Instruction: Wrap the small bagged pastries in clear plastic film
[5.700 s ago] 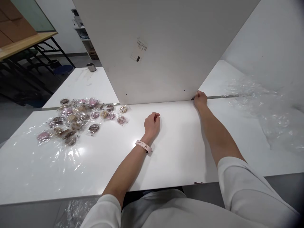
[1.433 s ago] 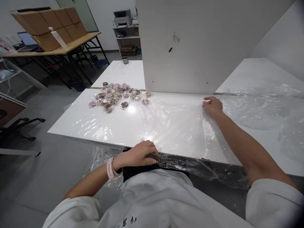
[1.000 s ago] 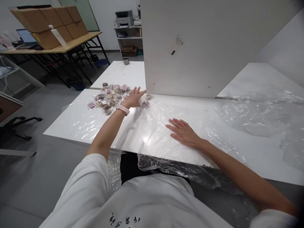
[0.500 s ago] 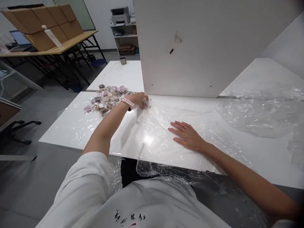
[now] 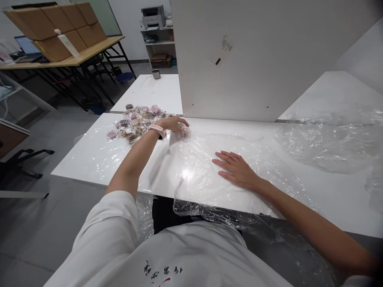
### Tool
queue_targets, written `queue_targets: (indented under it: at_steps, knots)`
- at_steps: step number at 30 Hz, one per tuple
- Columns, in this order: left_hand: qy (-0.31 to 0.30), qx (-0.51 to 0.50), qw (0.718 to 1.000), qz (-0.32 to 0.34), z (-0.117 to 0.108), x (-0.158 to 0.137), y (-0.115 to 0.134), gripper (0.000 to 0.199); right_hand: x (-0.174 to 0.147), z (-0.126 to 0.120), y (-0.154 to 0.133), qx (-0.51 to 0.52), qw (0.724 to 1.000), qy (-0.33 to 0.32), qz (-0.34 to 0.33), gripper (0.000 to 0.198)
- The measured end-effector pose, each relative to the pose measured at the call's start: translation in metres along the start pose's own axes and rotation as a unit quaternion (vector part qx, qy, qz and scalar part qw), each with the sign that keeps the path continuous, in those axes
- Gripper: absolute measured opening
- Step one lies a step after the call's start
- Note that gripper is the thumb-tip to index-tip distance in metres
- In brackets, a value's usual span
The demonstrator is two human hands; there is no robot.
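My left hand (image 5: 173,124), with a pale band on its wrist, is over the table's far side, beside a pile of small round sweets (image 5: 136,122) in clear wrappers. Pink, brown and cream pieces show in the pile. Its fingers reach out loosely over a wrapped pinkish sweet (image 5: 185,133) at the far left corner of a clear plastic sheet (image 5: 194,159). The fingers partly cover that sweet. Flat on the sheet lies my right hand (image 5: 236,169), palm down, fingers spread and holding nothing.
The plastic sheet hangs over the near edge of the white table (image 5: 89,159). More crumpled clear film (image 5: 326,147) lies to the right. A tall white panel (image 5: 239,71) stands behind. A metal cup (image 5: 156,74) sits on the far table; cardboard boxes (image 5: 68,30) are stacked at back left.
My left hand's fingers have loosened and straightened, and the hand has shifted slightly left, leaving more of the wrapped sweet visible. My right hand stays flat on the sheet.
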State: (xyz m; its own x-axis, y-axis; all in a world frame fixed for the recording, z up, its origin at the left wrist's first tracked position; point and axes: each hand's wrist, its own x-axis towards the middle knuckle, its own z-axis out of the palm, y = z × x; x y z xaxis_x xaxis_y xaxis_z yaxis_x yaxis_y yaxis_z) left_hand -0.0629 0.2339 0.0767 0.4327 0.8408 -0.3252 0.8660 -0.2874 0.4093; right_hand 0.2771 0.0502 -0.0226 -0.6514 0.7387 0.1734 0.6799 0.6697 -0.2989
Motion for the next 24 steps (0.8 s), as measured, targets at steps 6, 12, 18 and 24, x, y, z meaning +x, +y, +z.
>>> queue_targets:
  at_steps: [6,12,18,24]
  knots:
    - [-0.005,0.143,0.990,0.003,0.015,0.013,0.014,0.061,0.000,0.000,0.000,0.013,1.000,-0.002,0.005,0.050]
    - [0.036,0.040,0.997,-0.050,0.011,0.017,0.000,0.055,0.001,-0.001,-0.001,0.017,1.000,-0.010,0.008,0.050]
    - [0.106,0.066,0.987,-0.098,0.007,0.004,-0.007,0.049,0.000,-0.001,-0.001,0.023,1.000,-0.010,0.015,0.051]
    - [0.458,-0.010,0.876,-0.155,-0.038,-0.045,-0.009,0.020,0.004,0.001,0.001,0.030,0.999,-0.012,0.028,0.050]
